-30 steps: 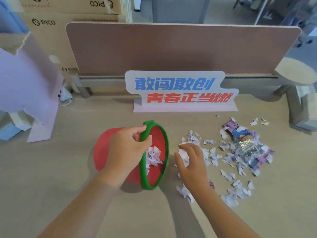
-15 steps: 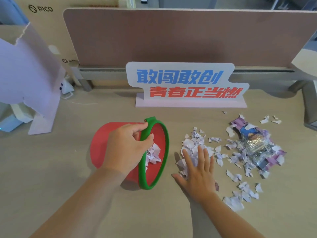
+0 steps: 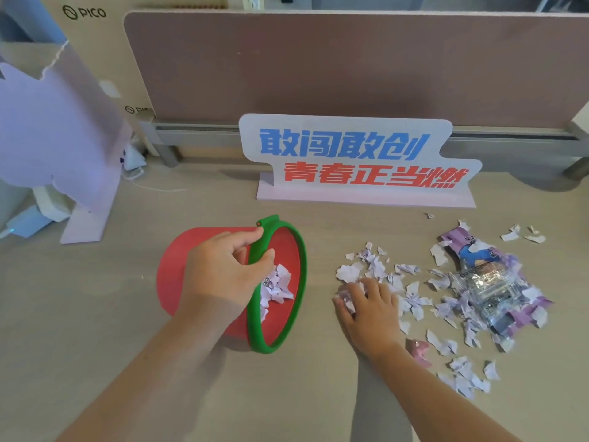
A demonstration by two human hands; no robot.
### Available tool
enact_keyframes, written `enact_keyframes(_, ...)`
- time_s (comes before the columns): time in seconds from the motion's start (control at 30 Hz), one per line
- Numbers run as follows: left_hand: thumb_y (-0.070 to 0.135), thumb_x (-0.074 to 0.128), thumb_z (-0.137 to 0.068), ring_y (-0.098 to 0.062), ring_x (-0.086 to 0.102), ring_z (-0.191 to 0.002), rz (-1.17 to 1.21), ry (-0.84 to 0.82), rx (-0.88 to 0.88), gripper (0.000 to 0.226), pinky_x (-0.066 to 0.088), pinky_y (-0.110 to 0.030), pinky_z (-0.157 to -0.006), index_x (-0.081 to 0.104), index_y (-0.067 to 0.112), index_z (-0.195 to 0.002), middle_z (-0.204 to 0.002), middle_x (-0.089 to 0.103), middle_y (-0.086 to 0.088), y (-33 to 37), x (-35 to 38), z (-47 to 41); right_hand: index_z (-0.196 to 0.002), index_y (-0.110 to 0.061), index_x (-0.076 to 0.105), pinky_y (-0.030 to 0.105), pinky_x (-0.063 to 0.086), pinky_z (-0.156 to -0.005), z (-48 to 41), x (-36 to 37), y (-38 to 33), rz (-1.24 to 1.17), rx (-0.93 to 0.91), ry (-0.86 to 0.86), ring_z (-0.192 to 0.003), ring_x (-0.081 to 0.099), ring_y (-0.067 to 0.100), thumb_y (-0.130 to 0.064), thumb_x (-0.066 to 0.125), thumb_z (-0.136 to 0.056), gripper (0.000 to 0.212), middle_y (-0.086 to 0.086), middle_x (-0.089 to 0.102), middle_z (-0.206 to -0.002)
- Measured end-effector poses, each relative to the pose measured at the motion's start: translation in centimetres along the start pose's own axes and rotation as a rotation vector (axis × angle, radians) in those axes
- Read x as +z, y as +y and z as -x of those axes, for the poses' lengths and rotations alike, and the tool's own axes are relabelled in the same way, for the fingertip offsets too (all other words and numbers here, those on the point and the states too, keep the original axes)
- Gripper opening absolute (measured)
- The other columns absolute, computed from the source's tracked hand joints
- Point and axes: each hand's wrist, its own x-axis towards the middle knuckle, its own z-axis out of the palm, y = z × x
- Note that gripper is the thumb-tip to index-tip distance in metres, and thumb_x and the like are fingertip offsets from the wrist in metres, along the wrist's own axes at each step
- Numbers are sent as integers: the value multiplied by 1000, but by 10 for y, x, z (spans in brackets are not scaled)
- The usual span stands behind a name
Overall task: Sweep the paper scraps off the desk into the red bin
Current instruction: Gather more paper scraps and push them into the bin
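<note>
Paper scraps (image 3: 411, 291) under curled right grip (image 3: 369, 311) | left grip (image 3: 226, 275) clamps red bin (image 3: 178, 269) rim — tipped, just beside

left hand (image 3: 223, 275) grips red bin (image 3: 178, 269) (tipped) | right hand (image 3: 369, 311) on paper scraps (image 3: 376, 269)

Even, soft daylight; no glare. Faint diffuse shadows on desk (image 3: 95, 314) beneath forearms and red bin (image 3: 178, 269). Wide-angle bowing at edges; slight overall softness.
</note>
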Motion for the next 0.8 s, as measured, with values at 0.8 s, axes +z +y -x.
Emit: enact_keyframes(0.8,20,77,-71,-5,37,-46,112,20,-99,32,35,-10,-49,72,24,-102,-53,45,2,-2,-21,10,-58,-9,51,30,29,-47,-18,-98,-107,-549,-158,-71,-49,44,23,-36,35,-74,35,9,55,-55)
